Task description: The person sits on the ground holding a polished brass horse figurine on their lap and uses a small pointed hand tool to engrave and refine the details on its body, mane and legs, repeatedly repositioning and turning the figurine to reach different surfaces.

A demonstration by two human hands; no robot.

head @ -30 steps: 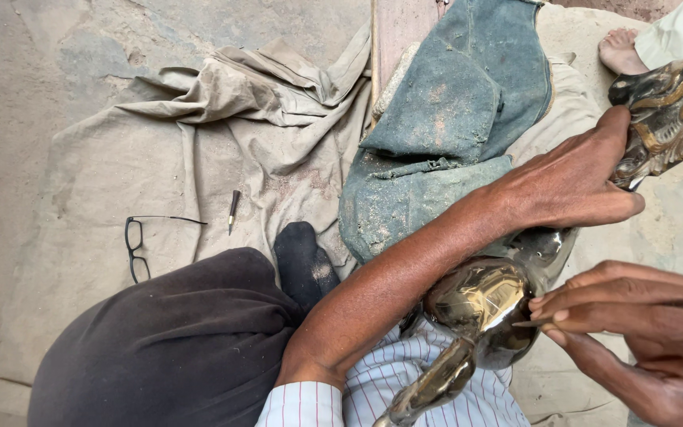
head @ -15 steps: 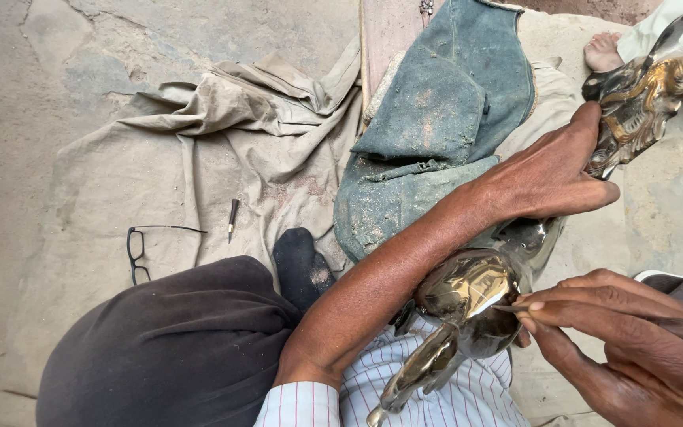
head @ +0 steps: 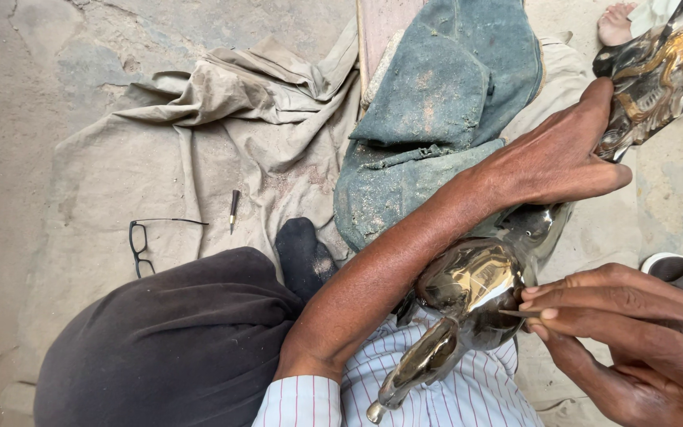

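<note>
Figure. A shiny, brass-coloured cast-metal figure (head: 468, 292) lies across the seated person's lap. The left hand (head: 555, 162) rests flat on the figure's upper part, palm down and fingers extended, pressing rather than clasping; nothing is enclosed in it. Below and to the right of that hold, the right hand (head: 626, 332) is pinched closed on a thin, pointed metal tool (head: 519, 314), its tip touching the rounded, polished flank of the figure. Beyond the left fingertips the dark, gilded ornate end of the casting (head: 658, 79) extends toward the frame corner. To work well here, steady pressure from the flat hand seems needed so the smooth casting cannot roll, with short, controlled strokes of the point. Away from the grip, on the dusty beige cloth (head: 160, 166), lie black-rimmed spectacles (head: 148, 241) and a small dark pen-like tool (head: 233, 207); a dusty blue-green garment (head: 436, 119) lies behind the forearm.
</note>
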